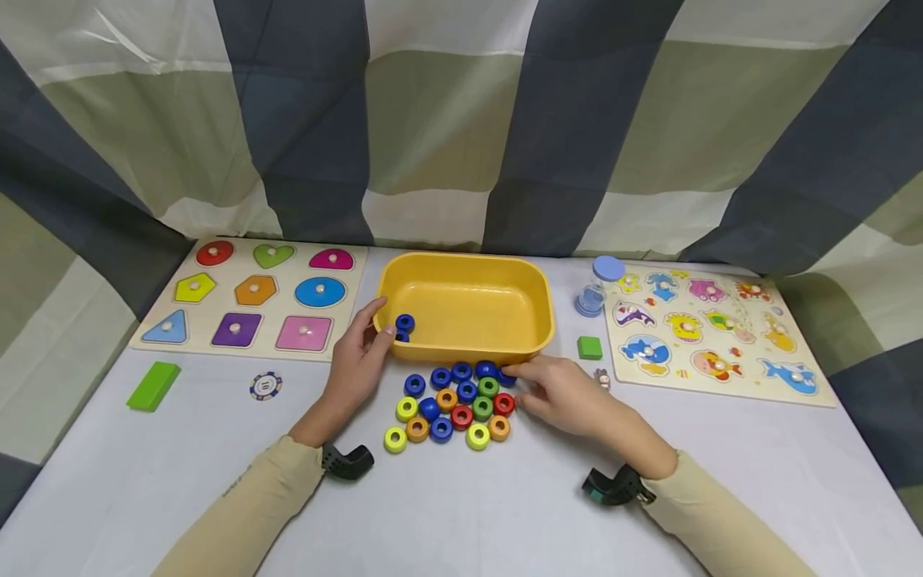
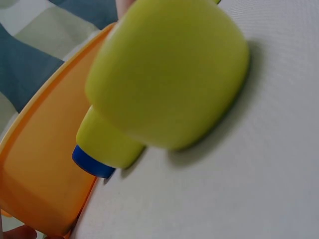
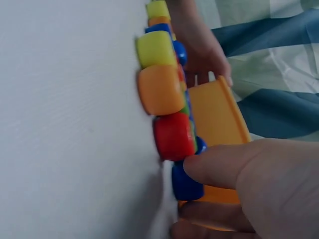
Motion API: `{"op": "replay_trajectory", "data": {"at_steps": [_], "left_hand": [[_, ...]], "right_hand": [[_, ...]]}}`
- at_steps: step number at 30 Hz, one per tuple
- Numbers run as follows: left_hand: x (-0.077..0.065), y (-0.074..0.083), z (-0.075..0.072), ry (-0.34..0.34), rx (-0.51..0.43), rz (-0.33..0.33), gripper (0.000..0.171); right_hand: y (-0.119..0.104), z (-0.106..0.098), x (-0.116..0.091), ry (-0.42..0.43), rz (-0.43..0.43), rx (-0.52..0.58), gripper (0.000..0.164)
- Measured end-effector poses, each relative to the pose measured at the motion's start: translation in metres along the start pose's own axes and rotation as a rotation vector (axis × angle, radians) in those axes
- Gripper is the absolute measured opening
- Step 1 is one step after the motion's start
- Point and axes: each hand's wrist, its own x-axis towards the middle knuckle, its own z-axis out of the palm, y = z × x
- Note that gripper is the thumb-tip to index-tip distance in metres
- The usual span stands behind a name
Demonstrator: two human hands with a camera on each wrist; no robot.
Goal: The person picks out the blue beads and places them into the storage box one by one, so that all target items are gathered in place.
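A yellow plastic tub [image 1: 461, 346] stands at the middle back of the table, with two blue beads [image 1: 405, 323] in its front left corner. My left hand [image 1: 363, 353] holds the tub's left front rim, thumb over the edge. Ring-shaped beads in blue, green, red, orange and yellow lie grouped in front of the tub. At the group's right back, my right hand [image 1: 566, 393] pinches a blue bead [image 3: 187, 184] between thumb and fingers, beside a red bead [image 3: 174, 137]. Yellow beads [image 2: 169, 74] loom large in the left wrist view.
Left of the tub lies a shape puzzle board [image 1: 198, 310], with a green block [image 1: 154, 386] and a poker chip [image 1: 266, 386] before it. Rightward are a sand timer [image 1: 593, 298], a green cube [image 1: 589, 348], a small figurine [image 1: 602, 378] and a sea-animal puzzle board [image 1: 750, 353]. A checked curtain [image 1: 440, 120] hangs behind.
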Motion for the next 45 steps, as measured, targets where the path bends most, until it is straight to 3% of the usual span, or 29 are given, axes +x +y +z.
{"op": "replay_trajectory", "data": {"at_steps": [7,23,34,39,45], "left_hand": [[0.0,0.0,0.0,0.0,-0.003,-0.003,0.047],[0.0,0.0,0.001,-0.003,-0.015,0.002,0.047],[0.001,0.0,0.002,0.001,-0.014,0.005,0.047],[0.0,0.0,0.001,0.0,-0.016,0.002,0.047],[-0.001,0.0,0.001,-0.001,-0.008,-0.005,0.047]], "right_hand": [[0.003,0.006,0.002,0.078,0.0,0.002,0.01],[0.008,0.011,0.0,0.145,-0.03,0.05,0.015],[0.005,0.005,-0.001,0.126,-0.064,0.063,0.016],[-0.009,-0.009,-0.001,0.107,-0.149,0.075,0.015],[-0.037,-0.031,0.022,0.182,-0.284,0.107,0.013]]}}
